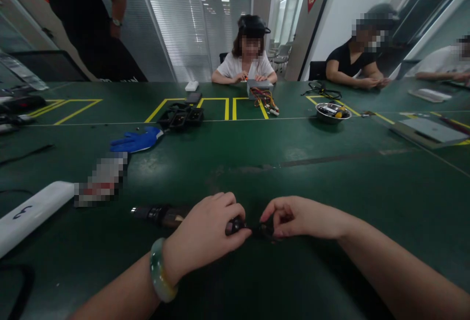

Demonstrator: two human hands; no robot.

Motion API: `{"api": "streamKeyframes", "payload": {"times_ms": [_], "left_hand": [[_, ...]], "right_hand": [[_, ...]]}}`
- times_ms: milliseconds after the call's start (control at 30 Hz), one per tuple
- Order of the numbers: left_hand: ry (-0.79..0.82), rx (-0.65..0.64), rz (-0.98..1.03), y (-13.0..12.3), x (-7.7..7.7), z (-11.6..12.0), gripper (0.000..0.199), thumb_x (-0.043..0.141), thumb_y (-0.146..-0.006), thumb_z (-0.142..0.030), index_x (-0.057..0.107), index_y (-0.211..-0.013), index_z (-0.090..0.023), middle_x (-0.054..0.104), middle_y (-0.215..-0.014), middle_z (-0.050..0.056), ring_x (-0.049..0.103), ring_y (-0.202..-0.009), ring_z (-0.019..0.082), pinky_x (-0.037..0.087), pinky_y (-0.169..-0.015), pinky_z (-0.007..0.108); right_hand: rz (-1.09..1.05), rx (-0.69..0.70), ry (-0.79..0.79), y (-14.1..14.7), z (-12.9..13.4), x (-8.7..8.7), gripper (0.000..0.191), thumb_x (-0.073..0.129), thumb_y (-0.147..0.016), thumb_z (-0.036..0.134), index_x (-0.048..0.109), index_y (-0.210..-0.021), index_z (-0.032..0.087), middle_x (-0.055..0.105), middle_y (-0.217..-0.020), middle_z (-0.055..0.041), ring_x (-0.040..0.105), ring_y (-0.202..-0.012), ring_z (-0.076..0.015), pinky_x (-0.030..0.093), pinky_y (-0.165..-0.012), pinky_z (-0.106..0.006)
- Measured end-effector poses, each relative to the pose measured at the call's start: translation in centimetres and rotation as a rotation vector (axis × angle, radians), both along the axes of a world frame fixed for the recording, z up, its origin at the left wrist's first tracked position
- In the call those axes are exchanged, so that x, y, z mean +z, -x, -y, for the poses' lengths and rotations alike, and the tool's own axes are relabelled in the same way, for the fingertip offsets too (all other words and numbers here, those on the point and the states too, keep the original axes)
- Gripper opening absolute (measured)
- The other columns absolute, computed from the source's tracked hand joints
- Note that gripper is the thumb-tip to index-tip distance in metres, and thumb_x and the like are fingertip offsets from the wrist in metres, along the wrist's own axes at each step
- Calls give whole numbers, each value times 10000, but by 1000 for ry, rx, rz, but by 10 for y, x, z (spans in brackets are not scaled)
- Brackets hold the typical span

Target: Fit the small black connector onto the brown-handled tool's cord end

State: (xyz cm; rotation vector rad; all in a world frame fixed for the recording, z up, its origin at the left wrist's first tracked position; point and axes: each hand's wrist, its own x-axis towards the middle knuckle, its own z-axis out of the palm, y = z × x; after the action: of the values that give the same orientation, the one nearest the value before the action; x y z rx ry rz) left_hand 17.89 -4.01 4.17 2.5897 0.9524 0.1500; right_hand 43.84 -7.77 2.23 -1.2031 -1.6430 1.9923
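My left hand (209,224), a green bangle at its wrist, is closed over a dark tube-shaped object (156,214). Its ringed end with a shiny tip sticks out to the left. Past my fingers on the right shows a glossy black end (235,225); whether it is the same piece is hidden under the hand. Thumb and fingers of my right hand (293,217) pinch a small dark part (267,228) close to that end. Poor light hides the part's kind and whether the two pieces touch.
Left lie a white bar-shaped case (33,217), a phone-like slab (103,178), a blue glove (137,139) and black parts (180,115). Farther off are a grey box with wires (259,89) and a metal bowl of small things (332,113). Several people are around the table.
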Motion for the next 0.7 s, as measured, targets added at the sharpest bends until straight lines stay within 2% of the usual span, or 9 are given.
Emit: {"api": "streamKeyframes", "payload": {"times_ms": [133,233,467,600,700], "left_hand": [[50,-68,-11,-1,-1,0,236,565,-850,-464,648,-887,-246,573,-905,4,527,-841,164,375,-761,315],[82,-62,-3,-2,-2,-1,193,594,-837,-429,645,-885,-249,598,-895,-15,537,-848,159,361,-780,322],[102,-20,16,-9,-4,-3,188,605,-830,-416,657,-894,-247,629,-898,-13,551,-865,163,361,-798,320],[99,4,63,-14,-4,0,142,587,-851,-356,663,-922,-260,646,-932,-15,549,-908,171,360,-833,333],[114,2,85,-16,-4,2,124,563,-873,-314,670,-926,-278,654,-938,-25,543,-929,170,352,-868,345]], "right_hand": [[189,-9,-123,4,16,2,266,669,-833,215,617,-1093,195,682,-859,-7,637,-804,-158,444,-668,-227],[239,-62,-180,5,16,-6,215,659,-836,195,634,-1049,213,682,-850,6,640,-777,-153,445,-645,-225],[79,-365,-200,6,-1,-30,255,671,-847,242,583,-1072,163,654,-842,-21,630,-732,-142,501,-643,-242],[-2,-400,-188,12,0,-30,295,690,-844,261,564,-1090,160,647,-814,-13,618,-711,-127,499,-642,-233],[-49,-373,-188,16,5,-26,291,692,-844,247,560,-1089,161,642,-794,-4,611,-726,-127,490,-666,-235]]}}
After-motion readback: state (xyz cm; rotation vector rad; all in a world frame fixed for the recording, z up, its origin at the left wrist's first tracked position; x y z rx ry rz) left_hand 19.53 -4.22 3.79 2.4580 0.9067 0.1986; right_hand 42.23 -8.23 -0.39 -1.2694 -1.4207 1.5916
